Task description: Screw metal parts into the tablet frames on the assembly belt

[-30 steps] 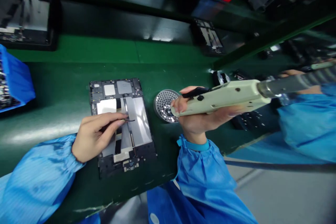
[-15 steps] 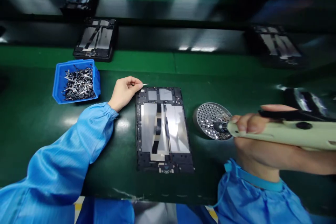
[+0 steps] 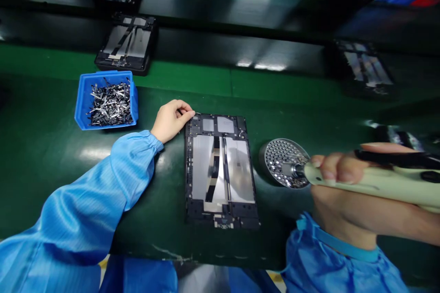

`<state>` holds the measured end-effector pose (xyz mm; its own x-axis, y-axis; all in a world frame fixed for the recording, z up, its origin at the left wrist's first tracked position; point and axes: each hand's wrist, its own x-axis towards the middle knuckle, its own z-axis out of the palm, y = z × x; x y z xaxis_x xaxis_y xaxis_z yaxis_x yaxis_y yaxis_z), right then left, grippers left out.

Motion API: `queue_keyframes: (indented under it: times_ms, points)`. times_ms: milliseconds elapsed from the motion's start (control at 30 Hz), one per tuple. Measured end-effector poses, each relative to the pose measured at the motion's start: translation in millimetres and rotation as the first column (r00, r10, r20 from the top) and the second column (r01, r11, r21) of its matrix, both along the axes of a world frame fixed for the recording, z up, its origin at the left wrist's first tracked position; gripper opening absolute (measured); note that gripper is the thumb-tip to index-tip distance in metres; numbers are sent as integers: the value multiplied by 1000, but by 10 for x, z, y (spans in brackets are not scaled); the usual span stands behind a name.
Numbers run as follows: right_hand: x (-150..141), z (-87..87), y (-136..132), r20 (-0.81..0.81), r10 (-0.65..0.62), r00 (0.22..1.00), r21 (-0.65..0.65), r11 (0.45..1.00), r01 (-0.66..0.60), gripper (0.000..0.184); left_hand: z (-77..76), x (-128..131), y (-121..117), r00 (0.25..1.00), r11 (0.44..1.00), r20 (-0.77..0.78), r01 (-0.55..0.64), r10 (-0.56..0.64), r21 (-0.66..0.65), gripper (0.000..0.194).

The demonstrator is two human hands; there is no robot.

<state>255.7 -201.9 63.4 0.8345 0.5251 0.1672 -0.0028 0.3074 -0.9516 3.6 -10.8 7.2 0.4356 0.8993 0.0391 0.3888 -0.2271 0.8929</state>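
An opened tablet chassis (image 3: 222, 171) lies on the green bench in front of me, silver plates and a dark ribbon showing inside. My left hand (image 3: 171, 120) rests at its top left corner, fingers pinched together on a small metal part that I can barely make out. My right hand (image 3: 343, 192) grips a cream electric screwdriver (image 3: 371, 183), whose tip sits on a round perforated metal screw dish (image 3: 283, 161) to the right of the chassis.
A blue bin (image 3: 107, 100) of small metal parts stands left of my left hand. More opened chassis (image 3: 128, 45) lie on the dark conveyor behind, with another chassis (image 3: 366, 67) at the right. The bench edge runs close to my body.
My left hand left the middle of the chassis, went up to its top left corner and now pinches there. The view swung left, bringing the blue bin in. The screwdriver stays at the dish.
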Motion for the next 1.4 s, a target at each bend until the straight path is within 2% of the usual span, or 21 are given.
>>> queue_keyframes:
  times_ms: [100,233,333,433,567,667,800,1033,1233,1400]
  points:
    - [-205,109,153,210,182,960,37,980,-194,54,-11,3,9,1000,1000,7,8,-8,4,7]
    - [-502,239,533,198,335,921,59,934,-353,46,-2,-38,62,994,992,46,106,-103,-70,14]
    - [-765,352,927,209,367,907,114,912,-395,61,11,-70,94,984,969,56,177,-170,-171,16]
    - [-987,468,1311,180,449,875,111,875,-471,82,9,-82,101,984,968,30,177,-175,-179,12]
    - [-1114,497,1621,111,533,839,64,839,-541,82,-12,-82,101,988,979,4,151,-152,-136,9]
    - [-1119,382,1675,90,556,826,71,824,-562,83,-18,-78,106,987,977,7,160,-161,-144,8]
    - [-1152,245,1616,81,567,820,111,813,-572,82,1,-62,109,982,969,41,188,-184,-161,8]
    - [-1283,238,1611,72,524,849,78,845,-528,79,-7,-39,131,980,976,9,200,-200,-85,11]
    - [-1313,198,1626,70,572,817,48,817,-575,81,1,-22,109,982,979,27,190,-188,-71,12]
    - [-1346,139,1653,71,573,817,27,817,-576,82,-4,-19,102,982,980,32,189,-187,-69,12]
